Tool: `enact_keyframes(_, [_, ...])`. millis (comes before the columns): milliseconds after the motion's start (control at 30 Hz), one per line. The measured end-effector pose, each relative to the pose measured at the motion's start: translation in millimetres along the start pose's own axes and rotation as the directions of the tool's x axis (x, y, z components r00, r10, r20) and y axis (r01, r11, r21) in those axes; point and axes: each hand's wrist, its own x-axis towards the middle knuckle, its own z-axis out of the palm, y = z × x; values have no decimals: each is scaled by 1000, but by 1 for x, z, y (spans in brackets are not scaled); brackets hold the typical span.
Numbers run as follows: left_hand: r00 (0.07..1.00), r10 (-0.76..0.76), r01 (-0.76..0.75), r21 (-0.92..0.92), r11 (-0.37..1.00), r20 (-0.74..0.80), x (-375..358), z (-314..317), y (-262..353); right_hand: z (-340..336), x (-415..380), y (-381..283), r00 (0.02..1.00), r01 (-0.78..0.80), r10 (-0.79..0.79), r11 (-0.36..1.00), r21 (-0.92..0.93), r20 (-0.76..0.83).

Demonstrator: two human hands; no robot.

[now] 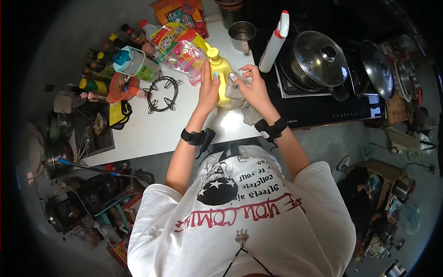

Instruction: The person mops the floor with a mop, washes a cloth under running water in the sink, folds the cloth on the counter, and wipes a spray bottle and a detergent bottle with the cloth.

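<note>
A yellow pump bottle (220, 69) stands on the white counter (184, 134). My left hand (208, 87) is against its left side, fingers pointing up along it. My right hand (254, 87) pinches a grey cloth (236, 87) at the bottle's right side, and part of the cloth hangs down toward the counter. A black strap is on each wrist. Just left of the bottle lies a clear and pink plastic package (184, 57). To the right of my right hand is a white spray bottle (274, 46) with a red-trimmed top.
A metal cup (242, 36) stands behind the yellow bottle. On the right, a lidded pot (319, 57) sits on the black stove (304, 108). A black burner grate (162, 94), a blue-lidded jug (134, 62) and sauce bottles are at the left, beside a sink (94, 134).
</note>
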Motion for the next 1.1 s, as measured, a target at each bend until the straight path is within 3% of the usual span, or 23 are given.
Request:
enact_keyframes(100, [999,-17,19,43,999,-32,-3,3,-7,6,5,-7,992,52,-46,998,43,-119])
enact_keyframes(233, [999,-29,29,-32,999,-22,-4,-2,-7,9,3,-7,987,141,-122,971,193,-108])
enact_keyframes(300, [999,-28,27,-48,999,-34,-3,-4,-7,5,-3,-7,995,-31,-20,854,519,93])
enact_keyframes(333, [999,-30,27,-117,993,-17,-3,-5,-7,2,-7,-9,983,-106,-5,803,587,183])
enact_keyframes(400, [999,-32,30,-188,982,-5,-3,-6,-3,1,-11,-14,970,-156,8,782,604,242])
enact_keyframes(467, [990,-100,130,-355,926,102,-4,-5,4,2,-12,-9,947,-219,11,755,618,322])
enact_keyframes(600, [984,-112,161,-441,883,135,-5,2,0,1,-13,-6,949,-243,56,757,607,310])
enact_keyframes(700, [991,-111,134,-463,876,77,-7,8,0,-3,-14,-13,937,-296,120,772,562,329])
enact_keyframes(767, [986,-117,75,-307,949,-121,-8,10,-2,-3,-16,-16,917,-358,165,745,562,365])
enact_keyframes(900, [949,-121,38,-276,960,-291,-8,11,18,-8,-17,-18,876,-456,241,696,555,418])
enact_keyframes(967, [941,-132,52,-254,966,-310,-9,12,17,-11,-19,-17,855,-498,251,640,584,454])
enact_keyframes(1100, [936,-149,71,-243,967,-320,-10,15,13,-19,-11,-12,842,-501,231,671,546,488])
